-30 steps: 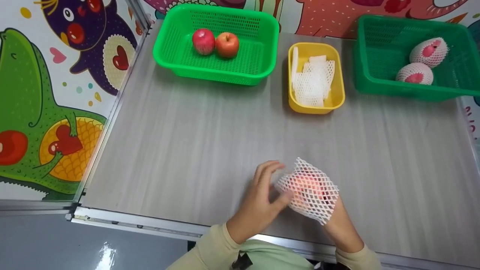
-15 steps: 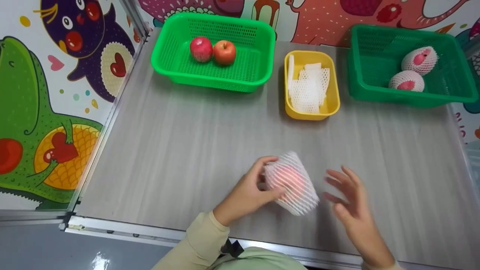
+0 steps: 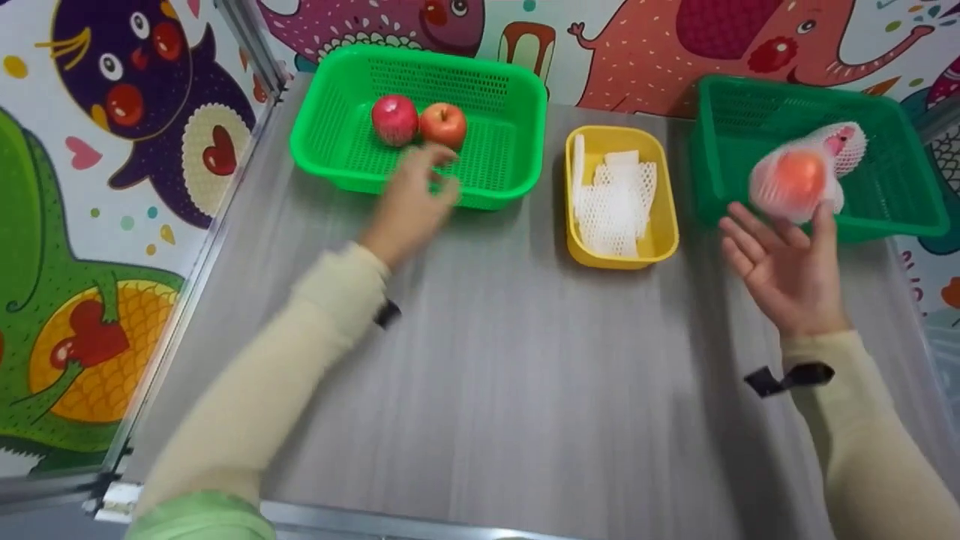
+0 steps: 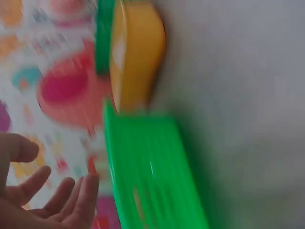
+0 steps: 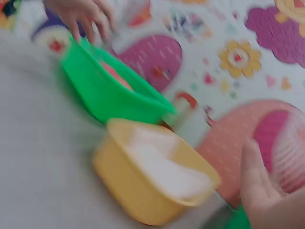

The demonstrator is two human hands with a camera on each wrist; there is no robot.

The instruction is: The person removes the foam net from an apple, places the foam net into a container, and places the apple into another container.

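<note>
In the head view, my left hand point(image 3: 412, 199) is over the near rim of the bright green basket point(image 3: 337, 161), its fingers bent and holding nothing. A pink-red apple point(image 3: 394, 120) and an orange-red apple point(image 3: 444, 124) lie in that basket, just beyond the fingertips. My right hand point(image 3: 791, 274), palm up with fingers extended, is at the near edge of the dark green basket point(image 3: 705, 180). An apple in white foam netting point(image 3: 795, 184) is at its fingertips, blurred; whether they touch cannot be told. Behind it in that basket lies another netted fruit point(image 3: 851, 150).
A yellow tub point(image 3: 622, 262) with white foam nets point(image 3: 615, 210) stands between the two baskets. Behind them rises a wall with cartoon prints point(image 3: 622, 52). A metal frame edge point(image 3: 390, 521) runs along the front of the grey table point(image 3: 510, 390).
The netted apple passed from the left hand to the right side and is now over the dark green basket. My left hand has reached up and left to the bright green basket.
</note>
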